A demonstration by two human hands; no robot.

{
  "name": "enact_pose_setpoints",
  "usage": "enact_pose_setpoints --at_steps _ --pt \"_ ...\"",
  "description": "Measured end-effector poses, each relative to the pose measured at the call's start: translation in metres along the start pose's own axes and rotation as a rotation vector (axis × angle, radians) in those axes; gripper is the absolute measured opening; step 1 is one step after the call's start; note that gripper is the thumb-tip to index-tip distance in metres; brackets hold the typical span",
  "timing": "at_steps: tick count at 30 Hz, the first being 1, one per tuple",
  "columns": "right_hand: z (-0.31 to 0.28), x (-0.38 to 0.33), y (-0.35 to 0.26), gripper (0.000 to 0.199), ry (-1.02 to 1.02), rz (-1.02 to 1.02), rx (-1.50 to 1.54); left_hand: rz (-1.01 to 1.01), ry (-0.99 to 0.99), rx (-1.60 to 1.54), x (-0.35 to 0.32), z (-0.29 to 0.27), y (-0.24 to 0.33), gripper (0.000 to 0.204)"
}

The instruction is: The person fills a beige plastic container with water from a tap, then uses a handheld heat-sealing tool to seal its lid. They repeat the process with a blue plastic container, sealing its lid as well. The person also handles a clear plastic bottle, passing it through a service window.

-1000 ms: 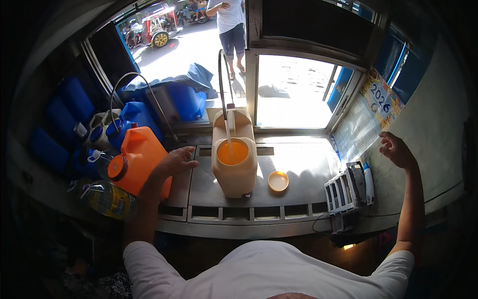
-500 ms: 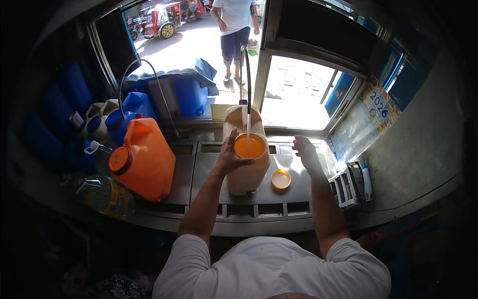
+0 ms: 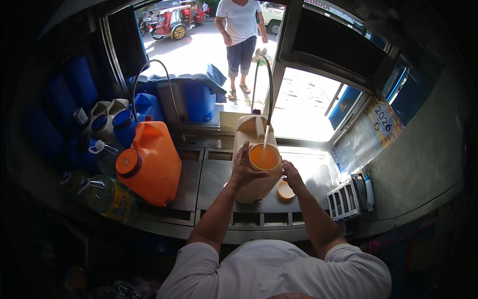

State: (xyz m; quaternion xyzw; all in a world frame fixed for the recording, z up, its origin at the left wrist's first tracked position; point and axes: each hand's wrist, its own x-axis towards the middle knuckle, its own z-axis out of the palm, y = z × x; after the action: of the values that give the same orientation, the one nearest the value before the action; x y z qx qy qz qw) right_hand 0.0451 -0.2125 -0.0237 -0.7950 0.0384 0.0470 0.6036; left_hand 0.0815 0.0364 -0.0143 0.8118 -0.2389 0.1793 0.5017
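A tall cream plastic jug point(image 3: 255, 190) stands upright on the metal counter, its wide round mouth facing up and glowing orange inside. From above, a curved metal spout point(image 3: 272, 89) sends a pale stream down into that mouth. My left hand point(image 3: 244, 168) curls round the left side of the neck, thumb along the near rim. Against the right side of the jug, just below the rim, rests my right hand point(image 3: 292, 175), its fingertips partly hidden. Below it, a round yellow-rimmed cap point(image 3: 285, 190) lies on the counter.
To the left stands an orange jug point(image 3: 164, 172) with a dark cap, beside blue jugs point(image 3: 147, 105) and clear bottles point(image 3: 107, 197). A slatted grey rack point(image 3: 342, 197) is at right. Outside the window, a person point(image 3: 240, 27) stands beyond a blue-covered container point(image 3: 191, 94).
My right hand has come left from above the counter to the jug's right side. My left hand stays at the neck. The whole view has shifted slightly.
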Motion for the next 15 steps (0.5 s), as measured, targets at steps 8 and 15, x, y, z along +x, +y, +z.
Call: enact_pose_setpoints --at_steps 8,15 --pt "-0.023 -0.009 0.093 0.049 -0.215 0.36 -0.022 -0.209 0.026 0.12 -0.027 0.0 -0.001 0.14" --pt "0.089 -0.076 0.163 0.047 -0.94 0.482 -0.618 -0.869 -0.074 0.147 -0.249 -0.057 -0.066 0.118"
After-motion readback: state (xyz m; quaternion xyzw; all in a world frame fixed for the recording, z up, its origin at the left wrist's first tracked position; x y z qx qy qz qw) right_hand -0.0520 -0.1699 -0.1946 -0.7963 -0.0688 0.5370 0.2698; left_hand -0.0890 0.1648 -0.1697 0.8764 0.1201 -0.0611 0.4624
